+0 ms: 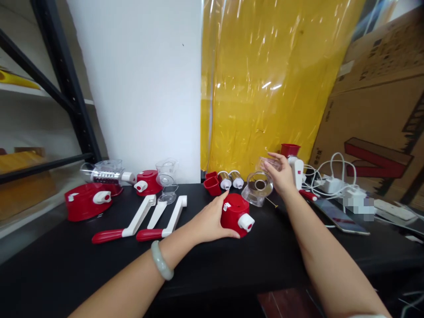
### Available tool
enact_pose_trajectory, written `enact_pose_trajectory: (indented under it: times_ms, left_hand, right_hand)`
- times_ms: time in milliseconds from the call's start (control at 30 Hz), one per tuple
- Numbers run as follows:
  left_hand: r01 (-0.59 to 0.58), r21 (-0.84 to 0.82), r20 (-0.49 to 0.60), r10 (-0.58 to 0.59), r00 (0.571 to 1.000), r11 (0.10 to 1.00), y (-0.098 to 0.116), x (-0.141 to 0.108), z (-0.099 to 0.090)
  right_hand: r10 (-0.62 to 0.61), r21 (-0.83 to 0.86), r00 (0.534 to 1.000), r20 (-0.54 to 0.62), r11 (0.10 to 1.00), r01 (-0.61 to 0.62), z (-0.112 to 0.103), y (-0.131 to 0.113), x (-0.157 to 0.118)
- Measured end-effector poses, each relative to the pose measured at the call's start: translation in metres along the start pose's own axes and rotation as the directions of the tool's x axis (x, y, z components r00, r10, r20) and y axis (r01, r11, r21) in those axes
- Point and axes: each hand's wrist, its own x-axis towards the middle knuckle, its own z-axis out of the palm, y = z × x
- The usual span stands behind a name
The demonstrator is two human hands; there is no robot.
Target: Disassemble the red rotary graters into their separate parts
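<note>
far left: a red base (82,205) on the black table (112,269), a clear drum housing (107,173) behind it. next, two crank handles (139,223) (165,223) with red grips, side by side; a second red base beyond them.

centre: left hand (210,220) is spread in a wide c around the left side of the near red base (236,207); thumb along its near edge, index finger at its far-left edge, white knob pointing right, outside the grasp. two metal drums (231,179) lie just behind.

right of centre: right hand (282,174) has thumb and fingers partly closed on the upper part of a clear housing (252,195); the housing's round opening sits below the fingertips. cannot tell whether its underside touches the table.

far right: phone (341,216), white cables (331,176).
</note>
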Motion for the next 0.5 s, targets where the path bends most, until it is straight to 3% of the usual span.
enact_pose_trajectory:
  times_ms: [200,300,400,500]
  left_hand:
    - [0.077,0.017,-0.006,-0.077,0.997,0.997,0.0,0.013,0.015]
    - [0.114,0.028,-0.038,-0.113,0.993,0.993,0.006,0.016,0.01]
    - [0.123,0.059,-0.101,-0.116,0.988,0.991,0.016,0.009,-0.014]
    - [0.168,0.034,-0.174,-0.159,0.972,0.985,0.021,-0.01,-0.059]
  right_hand:
    - [0.023,0.031,1.0,-0.002,0.999,-0.023,-0.01,0.002,-0.001]
    - [0.045,0.041,0.998,0.047,0.998,-0.047,-0.006,0.006,-0.005]
    - [0.072,0.047,0.991,0.112,0.996,-0.077,0.004,0.013,-0.011]
    - [0.094,0.098,0.973,0.211,0.988,-0.117,0.015,0.017,-0.018]
